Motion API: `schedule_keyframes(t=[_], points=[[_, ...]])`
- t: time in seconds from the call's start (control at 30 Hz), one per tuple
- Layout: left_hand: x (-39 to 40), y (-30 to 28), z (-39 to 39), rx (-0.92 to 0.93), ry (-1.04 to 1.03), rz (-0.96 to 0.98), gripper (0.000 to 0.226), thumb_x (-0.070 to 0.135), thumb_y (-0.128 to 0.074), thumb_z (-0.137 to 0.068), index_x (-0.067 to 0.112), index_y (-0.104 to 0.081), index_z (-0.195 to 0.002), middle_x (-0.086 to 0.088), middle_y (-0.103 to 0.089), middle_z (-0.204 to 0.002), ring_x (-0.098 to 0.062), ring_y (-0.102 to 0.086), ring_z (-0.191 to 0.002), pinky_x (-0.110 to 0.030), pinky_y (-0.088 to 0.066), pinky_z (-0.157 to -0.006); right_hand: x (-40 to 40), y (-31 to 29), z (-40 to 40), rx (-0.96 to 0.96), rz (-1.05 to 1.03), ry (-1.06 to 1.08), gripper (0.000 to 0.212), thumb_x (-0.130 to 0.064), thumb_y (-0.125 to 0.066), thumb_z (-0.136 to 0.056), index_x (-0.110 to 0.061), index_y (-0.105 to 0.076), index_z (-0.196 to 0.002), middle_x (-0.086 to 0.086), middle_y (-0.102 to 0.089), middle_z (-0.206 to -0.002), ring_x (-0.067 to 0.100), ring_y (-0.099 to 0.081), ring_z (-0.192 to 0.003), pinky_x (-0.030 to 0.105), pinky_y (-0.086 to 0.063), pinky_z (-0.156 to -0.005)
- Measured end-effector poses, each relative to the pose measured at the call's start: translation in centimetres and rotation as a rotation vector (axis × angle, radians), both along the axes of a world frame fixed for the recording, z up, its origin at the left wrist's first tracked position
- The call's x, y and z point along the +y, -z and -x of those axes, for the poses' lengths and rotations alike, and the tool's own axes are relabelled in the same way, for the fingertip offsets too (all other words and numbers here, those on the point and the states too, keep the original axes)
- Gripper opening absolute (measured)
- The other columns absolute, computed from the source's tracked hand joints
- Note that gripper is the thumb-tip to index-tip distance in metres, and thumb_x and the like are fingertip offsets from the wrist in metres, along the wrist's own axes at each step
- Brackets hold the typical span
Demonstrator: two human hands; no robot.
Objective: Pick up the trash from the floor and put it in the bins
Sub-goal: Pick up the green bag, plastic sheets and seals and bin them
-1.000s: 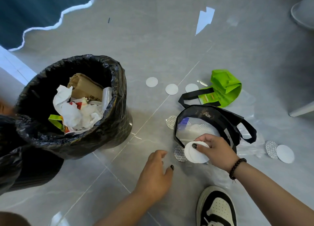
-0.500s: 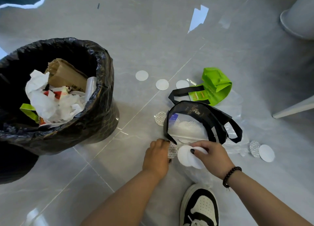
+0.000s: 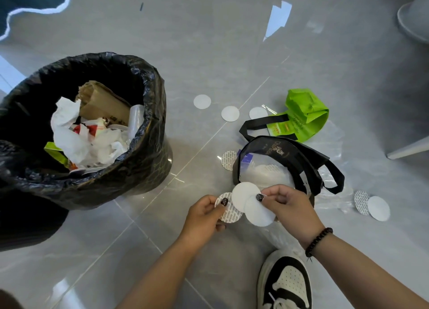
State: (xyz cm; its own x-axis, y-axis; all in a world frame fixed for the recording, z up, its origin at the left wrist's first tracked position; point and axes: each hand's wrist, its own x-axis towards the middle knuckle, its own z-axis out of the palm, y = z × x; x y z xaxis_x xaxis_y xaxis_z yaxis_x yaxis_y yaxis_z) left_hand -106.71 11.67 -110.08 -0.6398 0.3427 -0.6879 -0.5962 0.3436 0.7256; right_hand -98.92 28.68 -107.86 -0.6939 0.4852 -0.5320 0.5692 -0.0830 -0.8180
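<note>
My left hand [image 3: 204, 218] pinches a round disc with printed lines [image 3: 228, 210], lifted off the floor. My right hand [image 3: 290, 207] holds two plain white discs [image 3: 251, 204], overlapping and touching the left hand's disc. A bin lined with a black bag [image 3: 148, 132] stands at the left, filled with crumpled paper and a brown paper bag. More white discs [image 3: 202, 101] lie on the grey floor beyond, another printed disc [image 3: 228, 160] sits beside a black-trimmed clear bag [image 3: 274, 153], and two discs [image 3: 378, 208] lie at the right.
A green bag with a black strap [image 3: 306, 113] lies behind the clear bag, on clear plastic wrap [image 3: 332, 192]. A torn white scrap [image 3: 277, 18] lies far back. My shoe [image 3: 286, 283] is at the bottom. A second black bag [image 3: 21, 218] sits at the left edge. A grey base [image 3: 415, 23] stands top right.
My left hand picked the printed disc up from the floor and raised it to meet the discs in my right hand. The view shifted slightly.
</note>
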Motion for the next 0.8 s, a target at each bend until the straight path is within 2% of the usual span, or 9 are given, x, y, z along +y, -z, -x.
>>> schedule_keyframes(t=[0.1,0.2,0.33,0.47,0.57,0.63,0.7,0.77,0.8], points=[[1.1,-2.6,0.2,-0.033,-0.054,-0.115,0.016,0.01,-0.047,-0.098,0.012,-0.062,-0.103,-0.008,-0.072,-0.096,-0.016,-0.071,-0.073,-0.023,-0.054,-0.059,-0.3,-0.8,0.9,0.048,-0.026,0.059,0.008,-0.007,-0.069,-0.081,-0.012,-0.067,-0.076,0.009,-0.067,-0.076,0.017,-0.062,-0.071,0.029,-0.053,-0.058],[1.8,-4.8,0.5,0.052,-0.01,-0.156,0.016,0.011,-0.061,-0.091,0.014,-0.061,-0.107,-0.006,-0.072,-0.099,-0.017,-0.071,-0.077,-0.024,-0.055,-0.061,-0.5,-2.3,1.7,0.079,-0.044,0.109,0.011,-0.007,-0.072,-0.079,-0.01,-0.067,-0.07,0.008,-0.061,-0.071,0.018,-0.06,-0.069,0.037,-0.058,-0.058],[1.2,-7.1,1.0,0.175,-0.02,-0.103,0.024,0.005,-0.07,-0.082,0.02,-0.061,-0.098,0.003,-0.071,-0.09,-0.006,-0.069,-0.073,-0.021,-0.054,-0.056,-1.3,-4.2,2.4,0.136,0.03,0.077,0.015,-0.007,-0.07,-0.08,-0.008,-0.066,-0.066,0.004,-0.06,-0.06,0.008,-0.059,-0.053,0.025,-0.051,-0.046],[-0.8,-10.1,2.5,0.281,0.02,-0.021,0.027,0.005,-0.071,-0.081,0.024,-0.061,-0.097,0.005,-0.072,-0.09,-0.011,-0.068,-0.082,-0.02,-0.052,-0.053,-2.0,-5.3,2.8,0.148,0.091,0.033,0.017,-0.005,-0.059,-0.087,-0.004,-0.066,-0.071,0.002,-0.06,-0.054,0.011,-0.057,-0.051,0.023,-0.047,-0.045],[-3.3,-13.7,4.7,0.379,0.042,0.022,0.027,0.007,-0.072,-0.081,0.025,-0.062,-0.099,0.007,-0.073,-0.087,-0.005,-0.068,-0.076,-0.019,-0.054,-0.055,-1.5,-5.4,3.3,0.075,0.042,-0.067,0.012,-0.006,-0.059,-0.087,-0.003,-0.066,-0.077,0.003,-0.062,-0.065,0.016,-0.059,-0.063,0.026,-0.049,-0.055],[-5.5,-15.8,6.5,0.463,-0.011,0.044,0.027,0.009,-0.071,-0.081,0.028,-0.061,-0.098,0.007,-0.074,-0.087,-0.005,-0.069,-0.072,-0.018,-0.054,-0.054,-1.3,-5.2,3.7,0.005,-0.062,-0.195,0.007,-0.009,-0.062,-0.085,-0.013,-0.067,-0.086,0.001,-0.063,-0.083,0.012,-0.062,-0.067,0.026,-0.047,-0.063],[-7.8,-17.1,8.6,0.541,-0.14,0.087,0.026,0.01,-0.07,-0.082,0.028,-0.06,-0.099,0.004,-0.074,-0.084,-0.008,-0.069,-0.065,-0.019,-0.053,-0.051,-1.3,-5.1,4.1,-0.023,-0.184,-0.352,0.018,-0.013,-0.063,-0.086,-0.028,-0.066,-0.096,0.003,-0.06,-0.094,0.016,-0.062,-0.064,0.017,-0.043,-0.064],[-10.4,-17.5,11.1,0.603,-0.294,0.161,0.026,0.015,-0.07,-0.084,0.025,-0.059,-0.105,-0.001,-0.073,-0.086,-0.017,-0.069,-0.065,-0.023,-0.056,-0.052,-1.4,-5.2,4.4,0.018,-0.203,-0.478,0.023,-0.009,-0.059,-0.089,-0.028,-0.068,-0.096,0.009,-0.061,-0.083,0.017,-0.055,-0.059,0.009,-0.041,-0.061],[-11.7,-17.4,12.2,0.612,-0.368,0.19,0.028,0.017,-0.069,-0.085,0.022,-0.057,-0.11,-0.004,-0.072,-0.09,-0.016,-0.069,-0.062,-0.024,-0.056,-0.053,-1.5,-5.1,4.7,0.025,-0.169,-0.526,0.02,-0.006,-0.057,-0.09,-0.02,-0.069,-0.095,0.011,-0.063,-0.08,0.006,-0.055,-0.058,0.006,-0.04,-0.062]])
